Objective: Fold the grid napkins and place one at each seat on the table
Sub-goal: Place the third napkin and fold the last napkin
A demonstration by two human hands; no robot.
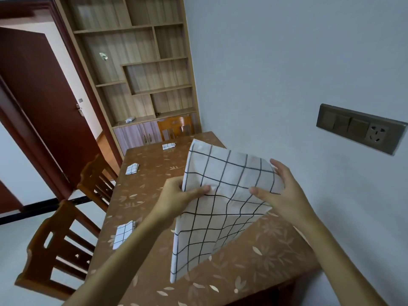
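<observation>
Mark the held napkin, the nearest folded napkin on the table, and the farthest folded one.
held napkin (227,173), head view, middle of its raised upper panel.
nearest folded napkin (123,234), head view, centre of its top face.
farthest folded napkin (169,146), head view, centre of its top face.

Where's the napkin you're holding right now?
Head view, centre: the grid napkin hangs above the table at its near end, pinched between the left hand and right hand, beside the wall on the right.

Shelving (136,62), door (44,102), wall socket (362,129)
</observation>
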